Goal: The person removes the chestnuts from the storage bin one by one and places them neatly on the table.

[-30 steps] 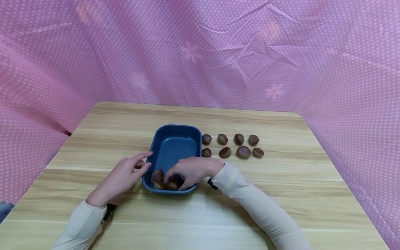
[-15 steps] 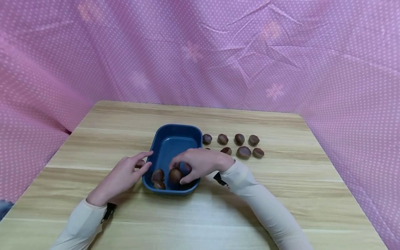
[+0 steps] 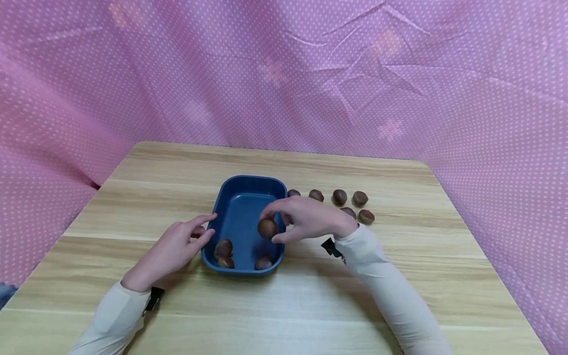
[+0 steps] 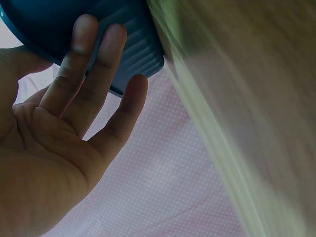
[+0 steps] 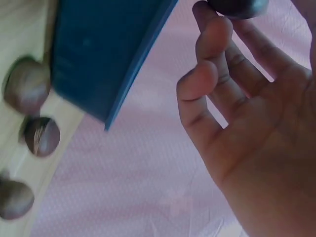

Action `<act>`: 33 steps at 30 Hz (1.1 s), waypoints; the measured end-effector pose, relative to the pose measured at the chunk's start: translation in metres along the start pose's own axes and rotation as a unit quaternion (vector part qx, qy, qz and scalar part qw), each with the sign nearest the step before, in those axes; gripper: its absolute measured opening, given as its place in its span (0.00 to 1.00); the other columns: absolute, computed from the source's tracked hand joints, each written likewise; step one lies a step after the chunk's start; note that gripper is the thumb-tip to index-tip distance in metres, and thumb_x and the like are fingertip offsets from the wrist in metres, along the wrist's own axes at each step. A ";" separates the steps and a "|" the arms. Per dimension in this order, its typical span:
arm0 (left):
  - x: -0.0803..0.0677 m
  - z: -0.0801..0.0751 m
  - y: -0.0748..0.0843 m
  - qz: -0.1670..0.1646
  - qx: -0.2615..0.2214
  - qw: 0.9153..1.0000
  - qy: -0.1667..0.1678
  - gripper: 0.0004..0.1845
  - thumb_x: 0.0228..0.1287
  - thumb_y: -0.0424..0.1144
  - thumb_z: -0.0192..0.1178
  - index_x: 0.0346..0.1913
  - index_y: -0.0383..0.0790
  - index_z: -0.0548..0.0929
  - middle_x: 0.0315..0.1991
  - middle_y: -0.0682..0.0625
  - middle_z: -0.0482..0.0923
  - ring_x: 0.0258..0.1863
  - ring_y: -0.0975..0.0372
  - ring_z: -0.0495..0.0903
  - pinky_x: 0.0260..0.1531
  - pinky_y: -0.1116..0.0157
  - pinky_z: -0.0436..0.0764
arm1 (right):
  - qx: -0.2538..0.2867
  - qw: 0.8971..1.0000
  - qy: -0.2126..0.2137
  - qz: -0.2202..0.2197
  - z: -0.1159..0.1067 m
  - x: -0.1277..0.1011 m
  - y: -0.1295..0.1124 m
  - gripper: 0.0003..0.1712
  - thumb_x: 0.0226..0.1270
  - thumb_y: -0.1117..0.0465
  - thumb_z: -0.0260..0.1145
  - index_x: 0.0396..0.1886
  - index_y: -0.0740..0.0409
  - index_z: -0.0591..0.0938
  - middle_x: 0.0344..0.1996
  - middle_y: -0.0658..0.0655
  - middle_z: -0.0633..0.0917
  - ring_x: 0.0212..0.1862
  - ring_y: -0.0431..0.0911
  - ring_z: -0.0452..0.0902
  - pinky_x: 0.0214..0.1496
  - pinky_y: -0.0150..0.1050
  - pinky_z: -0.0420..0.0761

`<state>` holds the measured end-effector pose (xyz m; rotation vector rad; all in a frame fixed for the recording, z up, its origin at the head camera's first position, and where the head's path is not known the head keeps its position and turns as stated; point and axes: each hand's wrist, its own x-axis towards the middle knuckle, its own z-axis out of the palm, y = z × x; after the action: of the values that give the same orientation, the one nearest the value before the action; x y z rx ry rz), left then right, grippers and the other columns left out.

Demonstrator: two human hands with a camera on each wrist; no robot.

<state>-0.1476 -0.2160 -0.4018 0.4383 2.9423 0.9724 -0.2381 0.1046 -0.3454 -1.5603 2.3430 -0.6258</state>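
My right hand (image 3: 310, 217) pinches a brown chestnut (image 3: 267, 229) between thumb and fingertips, held above the right side of a blue rectangular tub (image 3: 248, 271). In the right wrist view that chestnut (image 5: 239, 7) shows at the top edge, by the fingertips. Inside the tub, two chestnuts (image 3: 224, 248) lie in the near left corner and another chestnut (image 3: 264, 262) lies near right. The thumb and index finger of my left hand (image 3: 175, 246) touch the tub's left rim. In the left wrist view its other fingers (image 4: 89, 94) stretch, nearly straight, along the tub's ribbed outer wall (image 4: 140, 54).
Right of the tub, chestnuts stand in two rows on the wooden table (image 3: 421, 256); a back-row chestnut (image 3: 339, 197) and a front-row chestnut (image 3: 366, 216) show, while my right hand covers part of the front row. A pink dotted cloth (image 3: 284, 98) hangs around the table.
The right hand took a chestnut from the tub's near end and lifted it up and to the right. A chestnut near right in the tub came into sight. My left hand stayed put.
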 end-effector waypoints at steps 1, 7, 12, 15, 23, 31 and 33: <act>0.000 0.000 0.000 0.001 0.000 1.000 0.000 0.24 0.79 0.40 0.55 0.72 0.33 0.72 0.42 0.48 0.89 0.48 0.50 0.87 0.43 0.55 0.80 | 0.001 1.000 0.010 0.003 -0.002 -0.004 0.001 0.27 0.69 0.49 0.72 0.65 0.49 0.79 0.58 0.44 0.82 0.45 0.41 0.81 0.50 0.38 0.81; 0.001 0.000 0.000 0.001 -0.001 1.000 -0.001 0.24 0.79 0.39 0.56 0.72 0.33 0.72 0.42 0.47 0.89 0.44 0.52 0.87 0.37 0.59 0.78 | 0.010 0.998 0.056 0.029 -0.009 -0.024 0.011 0.25 0.66 0.51 0.73 0.62 0.46 0.81 0.46 0.42 0.83 0.44 0.44 0.80 0.46 0.41 0.80; -0.001 -0.002 0.001 -0.007 0.001 1.000 -0.002 0.25 0.79 0.40 0.55 0.73 0.33 0.71 0.44 0.46 0.89 0.44 0.53 0.86 0.32 0.61 0.76 | -0.005 0.996 0.073 0.058 -0.008 -0.034 0.019 0.24 0.65 0.51 0.74 0.60 0.43 0.81 0.38 0.41 0.81 0.33 0.41 0.76 0.36 0.35 0.76; -0.002 -0.002 0.002 -0.013 -0.003 1.000 -0.006 0.26 0.80 0.41 0.54 0.74 0.34 0.70 0.42 0.45 0.88 0.40 0.55 0.85 0.26 0.64 0.74 | -0.005 0.995 0.071 0.072 -0.005 -0.038 0.023 0.24 0.65 0.50 0.73 0.60 0.42 0.81 0.35 0.42 0.80 0.29 0.40 0.74 0.35 0.35 0.73; -0.003 -0.001 0.007 -0.024 -0.002 1.000 -0.014 0.26 0.81 0.43 0.52 0.76 0.38 0.69 0.17 0.56 0.63 0.16 0.63 0.64 0.18 0.66 0.68 | -0.015 0.992 0.059 0.110 0.003 -0.047 0.032 0.24 0.65 0.51 0.73 0.61 0.44 0.81 0.37 0.47 0.83 0.31 0.38 0.74 0.40 0.36 0.76; -0.004 0.000 0.005 -0.022 0.000 1.000 -0.011 0.26 0.82 0.44 0.51 0.75 0.37 0.69 0.17 0.57 0.62 0.17 0.63 0.65 0.19 0.66 0.68 | -0.027 0.993 0.017 0.115 0.022 -0.043 0.043 0.24 0.65 0.51 0.73 0.60 0.48 0.81 0.30 0.48 0.83 0.27 0.37 0.73 0.32 0.35 0.75; -0.004 0.000 0.005 -0.021 -0.001 1.000 -0.011 0.26 0.81 0.43 0.52 0.75 0.37 0.69 0.18 0.56 0.63 0.18 0.62 0.65 0.19 0.66 0.68 | -0.044 0.992 0.012 0.116 0.026 -0.041 0.044 0.24 0.64 0.49 0.73 0.58 0.47 0.81 0.24 0.45 0.80 0.24 0.35 0.71 0.31 0.35 0.74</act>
<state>-0.1423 -0.2131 -0.3991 0.3825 2.9191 0.9596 -0.2466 0.1512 -0.3909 -1.2931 2.5504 -0.4962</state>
